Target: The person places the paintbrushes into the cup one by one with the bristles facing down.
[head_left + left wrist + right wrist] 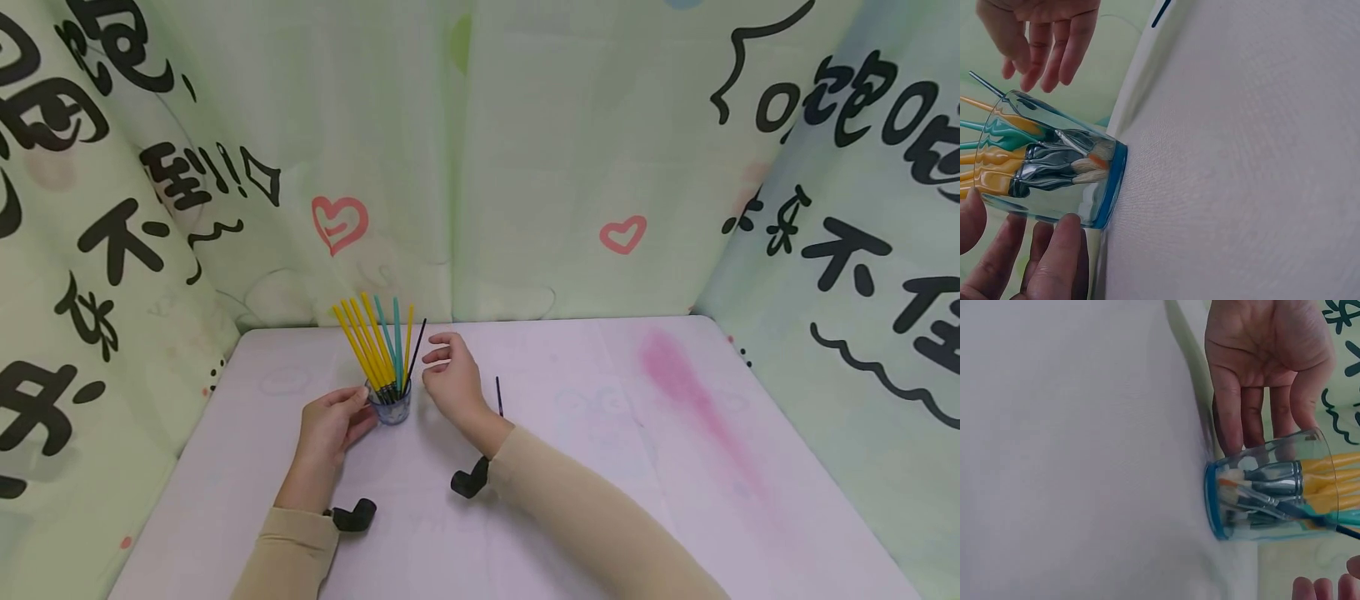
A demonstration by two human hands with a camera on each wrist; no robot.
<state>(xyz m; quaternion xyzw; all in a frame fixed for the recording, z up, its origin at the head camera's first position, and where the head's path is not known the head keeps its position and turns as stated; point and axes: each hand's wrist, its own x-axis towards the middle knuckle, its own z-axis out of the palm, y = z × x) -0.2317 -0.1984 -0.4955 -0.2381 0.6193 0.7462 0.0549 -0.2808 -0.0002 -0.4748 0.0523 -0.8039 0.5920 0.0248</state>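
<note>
A clear cup with a blue base (393, 412) stands on the table holding several paintbrushes (375, 342) bristle-down, with yellow, teal and dark handles. My left hand (330, 429) holds the cup from its left side, thumb by the rim and fingers against the wall (1266, 356). To the right of the cup, my right hand (456, 379) hovers beside the dark-handled brush (417, 350). Its fingers are loosely bent with nothing between them, as the left wrist view shows (1044, 37). Behind the right wrist, a thin dark stick (498, 394) is partly hidden.
The table (585, 467) has a pale pink cover with a brighter pink streak (697, 400) on the right. Pale green curtains (525, 167) with black writing and red hearts hang behind it and at both sides.
</note>
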